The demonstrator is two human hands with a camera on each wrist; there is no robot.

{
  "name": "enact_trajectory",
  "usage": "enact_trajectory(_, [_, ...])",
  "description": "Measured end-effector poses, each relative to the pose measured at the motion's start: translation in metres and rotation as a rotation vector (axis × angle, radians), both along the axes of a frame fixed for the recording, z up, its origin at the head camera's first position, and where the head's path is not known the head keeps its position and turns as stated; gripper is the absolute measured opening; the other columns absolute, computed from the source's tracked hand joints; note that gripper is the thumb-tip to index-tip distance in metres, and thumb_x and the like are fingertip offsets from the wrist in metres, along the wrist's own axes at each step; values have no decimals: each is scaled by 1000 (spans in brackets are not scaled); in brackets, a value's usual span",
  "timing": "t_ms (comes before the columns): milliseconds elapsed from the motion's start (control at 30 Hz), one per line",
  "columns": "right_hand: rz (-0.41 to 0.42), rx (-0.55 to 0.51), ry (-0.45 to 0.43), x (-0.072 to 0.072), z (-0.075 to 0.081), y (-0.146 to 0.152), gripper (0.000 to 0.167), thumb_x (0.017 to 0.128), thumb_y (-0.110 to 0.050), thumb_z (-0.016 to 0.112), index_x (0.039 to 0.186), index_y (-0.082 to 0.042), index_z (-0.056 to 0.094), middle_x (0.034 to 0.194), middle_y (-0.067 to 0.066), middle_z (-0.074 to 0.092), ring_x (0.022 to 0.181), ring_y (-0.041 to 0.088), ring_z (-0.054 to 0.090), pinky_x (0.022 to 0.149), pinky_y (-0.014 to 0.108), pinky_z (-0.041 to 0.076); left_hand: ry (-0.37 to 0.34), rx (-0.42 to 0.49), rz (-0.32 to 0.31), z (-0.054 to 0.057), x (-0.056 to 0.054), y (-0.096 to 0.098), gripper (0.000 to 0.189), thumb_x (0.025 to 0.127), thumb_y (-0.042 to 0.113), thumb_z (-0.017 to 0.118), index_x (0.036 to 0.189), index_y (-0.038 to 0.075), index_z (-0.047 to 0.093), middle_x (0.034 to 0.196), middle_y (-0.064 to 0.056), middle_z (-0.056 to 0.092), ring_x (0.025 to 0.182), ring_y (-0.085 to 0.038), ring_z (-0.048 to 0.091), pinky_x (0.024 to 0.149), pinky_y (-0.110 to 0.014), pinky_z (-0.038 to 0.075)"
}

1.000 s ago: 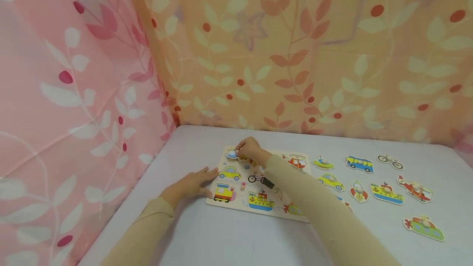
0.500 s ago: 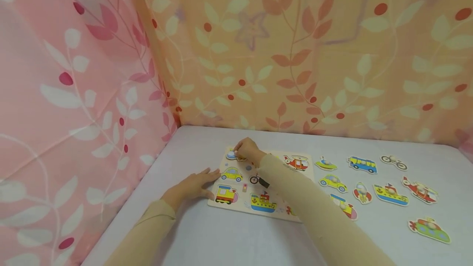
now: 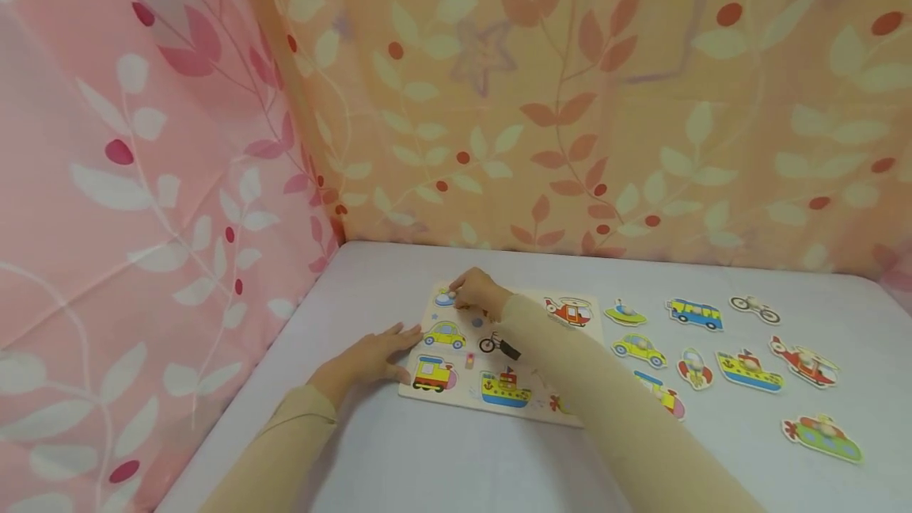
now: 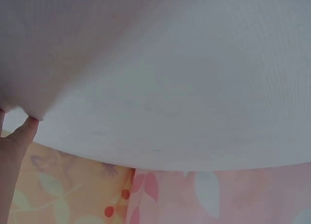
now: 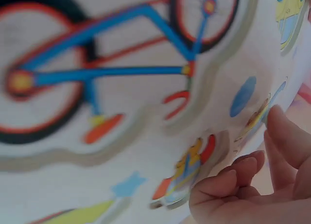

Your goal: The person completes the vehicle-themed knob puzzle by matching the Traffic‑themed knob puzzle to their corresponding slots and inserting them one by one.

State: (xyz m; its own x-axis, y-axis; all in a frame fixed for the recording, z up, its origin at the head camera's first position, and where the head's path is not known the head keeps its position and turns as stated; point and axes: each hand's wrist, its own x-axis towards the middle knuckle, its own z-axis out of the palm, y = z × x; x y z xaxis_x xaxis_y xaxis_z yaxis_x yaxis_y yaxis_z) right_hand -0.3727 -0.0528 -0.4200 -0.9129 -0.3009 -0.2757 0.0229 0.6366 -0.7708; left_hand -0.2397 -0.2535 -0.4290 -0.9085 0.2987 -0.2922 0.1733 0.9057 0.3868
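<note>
My right hand [image 3: 479,291] is at the far left corner of a puzzle board [image 3: 466,404]. Its thumb and forefinger meet at a small blue and yellow puzzle piece [image 3: 445,298] there; the other fingers curl in, as the right wrist view shows. How the fingertips sit on the piece's knob is partly hidden. My left hand [image 3: 376,354] lies at the board's left edge with fingers spread, fingertips touching the edge. Pictures of a car [image 3: 444,336], a train [image 3: 433,374], a ship [image 3: 504,389] and a helicopter [image 3: 568,312] show on the board.
Right of the board lie several knobbed puzzle pieces: a saucer [image 3: 625,313], a bus [image 3: 694,313], a bicycle [image 3: 754,309], a car [image 3: 639,349], a rocket [image 3: 694,369], a ship [image 3: 750,370], a helicopter [image 3: 803,361], a submarine [image 3: 822,438]. Patterned curtains [image 3: 427,101] enclose the white table [image 3: 399,457].
My right hand has shifted slightly left and lower over the same corner of the board. The train piece on the right shows more from behind my sleeve. My left hand has stayed in place.
</note>
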Motion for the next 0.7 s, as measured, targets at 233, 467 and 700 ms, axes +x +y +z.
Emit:
enact_trajectory(233, [-9,-23,79,13,10,26,31,85,-5,72,116,-6,72,134,16,56,114,28,55,93,37,49,10,15,-31,2,0,0,82,79,36,77,150,20,40,157,2,31,147,-31,15,113,-60,15])
enact_trajectory(467, [-7,-137,77,30,28,59,32,87,-1,70,118,-1,68,142,19,49,129,36,45,104,43,42,8,21,-1,5,3,0,83,79,38,77,151,22,38,157,0,30,147,-32,14,113,-60,14])
enact_trajectory(700, [-16,-151,102,42,40,96,33,88,-4,69,121,1,66,140,19,50,131,37,43,106,47,38,1,24,0,4,3,1,83,80,37,76,151,22,37,158,-2,28,146,-35,14,112,-63,15])
